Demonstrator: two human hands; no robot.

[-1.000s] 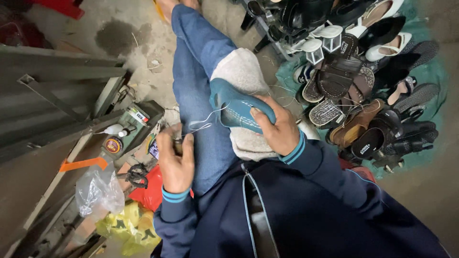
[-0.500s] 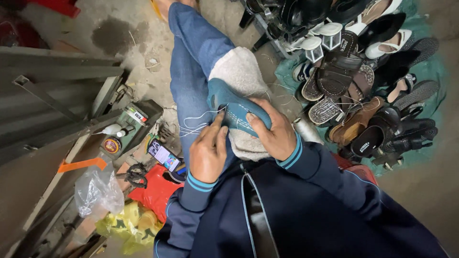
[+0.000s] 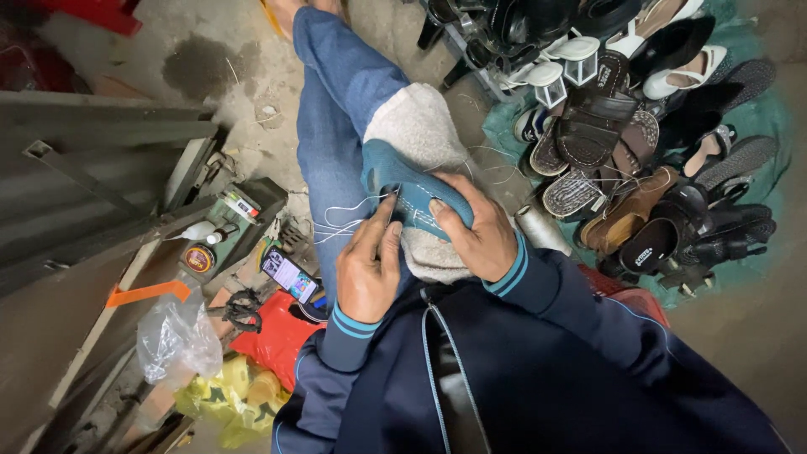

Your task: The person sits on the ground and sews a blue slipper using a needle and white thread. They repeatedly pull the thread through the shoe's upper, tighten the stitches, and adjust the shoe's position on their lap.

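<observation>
Big pile of sandals and shoes (image 3: 639,168) sits on a green cloth (image 3: 756,126) to the right, going from near to far. In the middle, a leg in blue jeans (image 3: 336,109) stretches away with a beige fleece cloth (image 3: 416,126) draped over the knee. On top of that lies the teal shoe (image 3: 403,189). Right hand (image 3: 475,231) is wrapped over the near end of the shoe, fingers curled, gripping it. Left hand (image 3: 370,269) is just left of the shoe, fingertips pinched at its stitched edge, where white thread (image 3: 340,223) trails off left. Smartphone (image 3: 290,276) lies on the floor further left.
</observation>
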